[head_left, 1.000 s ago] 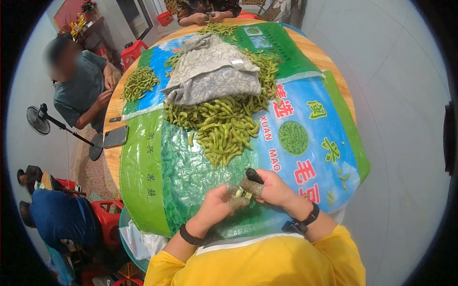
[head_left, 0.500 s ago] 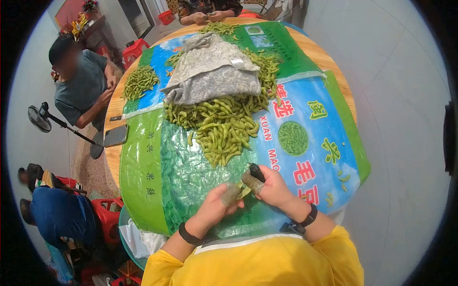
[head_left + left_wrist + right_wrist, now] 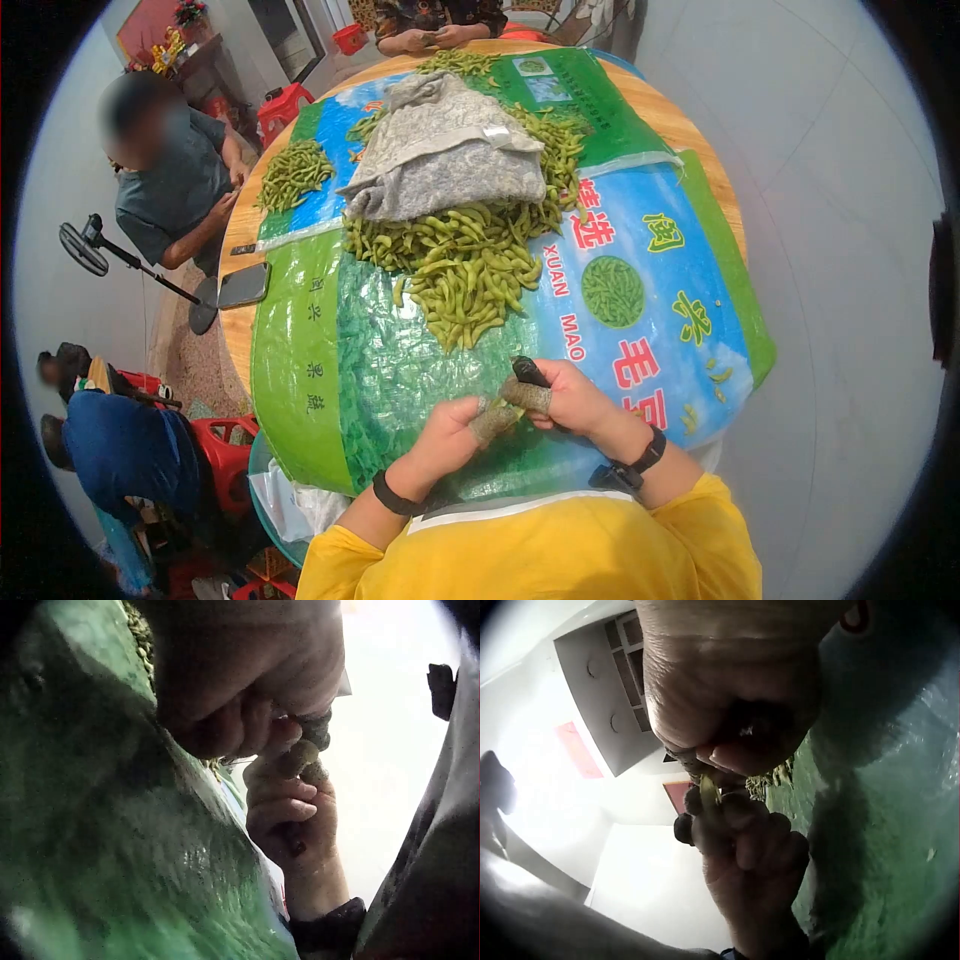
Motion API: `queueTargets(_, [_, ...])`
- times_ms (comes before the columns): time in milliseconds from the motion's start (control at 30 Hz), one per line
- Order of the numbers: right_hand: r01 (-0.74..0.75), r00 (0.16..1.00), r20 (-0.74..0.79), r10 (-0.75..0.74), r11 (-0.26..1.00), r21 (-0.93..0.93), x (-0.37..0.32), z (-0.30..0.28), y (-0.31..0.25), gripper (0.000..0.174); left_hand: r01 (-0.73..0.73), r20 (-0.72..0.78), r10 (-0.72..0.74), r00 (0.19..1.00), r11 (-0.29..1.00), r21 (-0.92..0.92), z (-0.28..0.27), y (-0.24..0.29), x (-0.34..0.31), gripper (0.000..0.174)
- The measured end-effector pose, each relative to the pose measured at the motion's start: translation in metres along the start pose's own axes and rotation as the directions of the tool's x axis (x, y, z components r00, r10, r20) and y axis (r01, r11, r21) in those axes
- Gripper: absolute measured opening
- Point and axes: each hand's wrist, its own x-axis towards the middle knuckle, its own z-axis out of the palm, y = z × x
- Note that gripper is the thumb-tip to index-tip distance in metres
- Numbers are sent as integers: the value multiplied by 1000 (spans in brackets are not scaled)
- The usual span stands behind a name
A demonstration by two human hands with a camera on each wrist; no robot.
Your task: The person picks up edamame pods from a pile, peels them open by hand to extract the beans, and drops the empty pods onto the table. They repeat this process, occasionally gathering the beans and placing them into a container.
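Note:
Close together over the near part of the printed plastic sheet, both hands work on a small green soybean pod [image 3: 707,790]. My left hand [image 3: 450,436] pinches it, with a rough grey-green wrap [image 3: 493,423] over the thumb. From the other side my right hand [image 3: 578,398] holds on to it. Its thumb wears a similar wrap [image 3: 527,395], and a black piece [image 3: 530,371] sticks out beside that thumb. The fingers cover most of the pod. Beyond the hands lies a heap of soybean pods [image 3: 470,290], partly under a grey towel [image 3: 450,150].
A printed plastic sheet [image 3: 400,390] covers much of the round wooden table [image 3: 236,330]. A smaller pod pile [image 3: 296,174] and a phone [image 3: 243,285] lie at the left. Another person [image 3: 180,170] sits at that side, near a fan [image 3: 85,248]. Someone's hands [image 3: 430,38] show at the far edge.
The thumbs, apart earlier with the pod showing between them, now meet over it. The left hand has shifted slightly toward the right one. The heap and towel look the same.

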Motion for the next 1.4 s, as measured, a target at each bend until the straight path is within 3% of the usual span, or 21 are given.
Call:
queueTargets(100, [-24,999,-38,25,998,50,1,3,0,15,25,-1,-25,1000,1000,8,0,-6,-2,17])
queueTargets(300, [-113,990,-48,134,944,312,4,4,-1,17,-102,15,101,995,994,36,5,-9,-2,18])
queueTargets(367, [-16,975,-217,45,991,133,5,4,3,18,-54,-5,54,999,998,-11,7,-11,0,13])
queueTargets(400, [-32,975,-214,61,990,139,5,5,2,18,-41,-11,41,999,999,-20,7,-12,2,13])
queueTargets(467, [105,948,-304,-95,994,16,6,5,-2,18,3,44,-3,999,1000,-14,5,-12,5,15])
queueTargets(500, [102,940,-328,-99,995,-8,7,2,1,16,25,71,-24,997,1000,-11,5,-13,4,16])
queueTargets(633, [92,943,-307,-132,986,-142,3,2,-1,16,52,112,-56,992,998,39,5,-13,4,16])
queueTargets(700, [110,956,-247,-157,975,-194,-1,5,-7,17,-58,-62,53,997,995,-75,6,-7,4,18])
queueTargets(767, [126,967,-188,-173,963,-239,-2,7,-7,18,-96,-56,92,994,993,-72,9,-10,5,18])
queueTargets(833, [-8,985,-175,-10,995,-99,-2,8,-5,24,-128,-51,125,991,989,-75,10,-11,4,17])
queueTargets(867, [-22,985,-173,5,995,-100,-2,9,-1,24,-55,-59,48,997,989,-138,9,-10,4,17])
queueTargets(933, [265,909,-203,-365,880,-393,0,8,10,28,21,-67,-36,997,976,-217,7,-8,5,17])
queueTargets(1000, [144,950,-174,-259,859,-492,-7,10,6,33,74,-194,-132,972,957,-281,7,-7,5,17])
queueTargets(1067, [114,941,-109,-320,604,-789,-7,8,9,35,38,-236,-105,966,961,-274,9,-18,5,20])
queueTargets(1133, [89,949,-130,-286,642,-761,-13,15,-2,33,-31,-211,8,978,994,-104,7,-26,5,20])
queueTargets(1167, [67,951,-159,-265,680,-730,-15,19,-6,31,-33,-219,7,976,993,-112,7,-23,5,20])
queueTargets(1233, [49,951,-165,-262,653,-755,-15,18,-6,30,-92,-278,157,948,968,233,8,-13,2,19])
queueTargets(1400, [32,947,-169,-273,605,-796,-12,18,2,26,-96,-336,209,918,941,324,9,-18,3,16])
